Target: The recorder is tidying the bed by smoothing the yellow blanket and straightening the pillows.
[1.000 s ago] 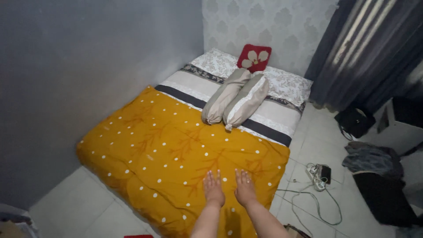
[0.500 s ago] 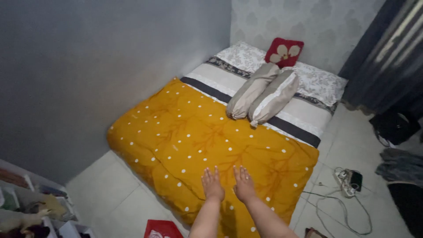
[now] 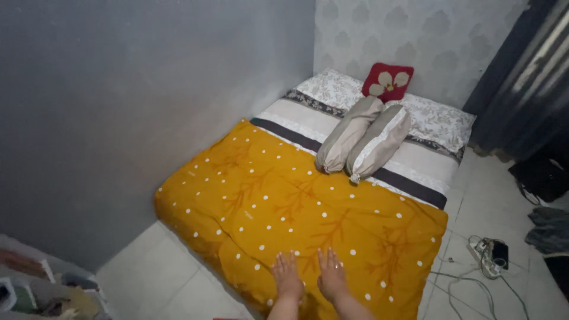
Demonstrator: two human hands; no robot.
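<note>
Left hand (image 3: 288, 277) and right hand (image 3: 331, 274) (palms down) over yellow blanket (image 3: 284, 195).

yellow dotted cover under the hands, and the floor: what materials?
Yellow cover: looks like a padded fabric quilt, matte, with soft puffs and creases. Both hands, left hand and right hand, lie flat on it. Floor: probably pale glazed tile, given grout lines and a faint sheen.

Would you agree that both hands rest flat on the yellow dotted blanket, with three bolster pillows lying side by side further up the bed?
Not quite: the head view shows two bolster pillows, not three, lying side by side. The rest holds: the left hand and right hand rest flat on the yellow dotted blanket.
</note>
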